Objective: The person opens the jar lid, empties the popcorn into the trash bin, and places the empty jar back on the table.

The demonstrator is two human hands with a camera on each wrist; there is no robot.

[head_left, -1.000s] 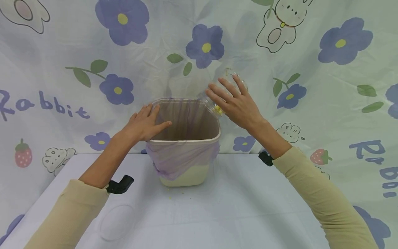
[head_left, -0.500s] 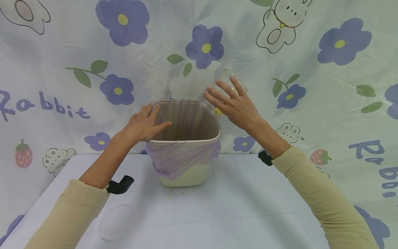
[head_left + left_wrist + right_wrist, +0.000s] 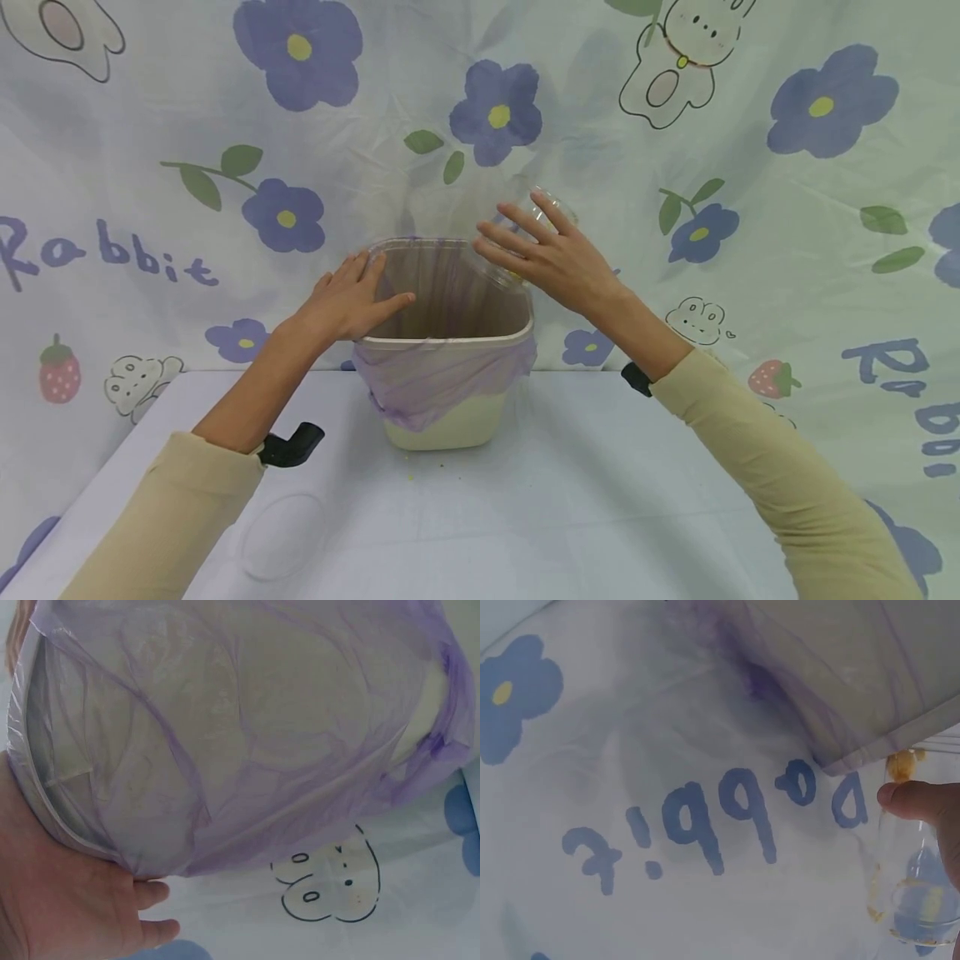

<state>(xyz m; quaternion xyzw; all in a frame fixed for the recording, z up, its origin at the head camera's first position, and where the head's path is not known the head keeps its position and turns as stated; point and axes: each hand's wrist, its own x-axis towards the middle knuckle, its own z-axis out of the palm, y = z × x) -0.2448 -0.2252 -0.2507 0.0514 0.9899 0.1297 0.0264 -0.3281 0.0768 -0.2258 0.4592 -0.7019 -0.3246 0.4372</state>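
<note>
A cream waste bin (image 3: 453,427) stands on the table, lined with a thin purple bin bag (image 3: 427,379) folded over its rim. My left hand (image 3: 341,304) rests on the left side of the rim, fingers fairly straight and thumb stretched over the opening; the left wrist view shows the palm against the lined edge. At the right rim my right hand (image 3: 566,262) holds a clear jar (image 3: 922,896), tilted with its lower end over the opening. Yellow-brown residue (image 3: 901,765) clings inside the jar. The bin's contents are hidden.
A clear round lid or ring (image 3: 281,537) lies on the white table (image 3: 525,533) at front left. Tiny yellow and brown crumbs (image 3: 411,477) are scattered before the bin. Close behind hangs a patterned cloth (image 3: 375,100) with flowers and rabbits.
My right hand has shifted left and slightly down with the jar, whose lower end is now farther over the bin's opening. The left hand and bin look unmoved.
</note>
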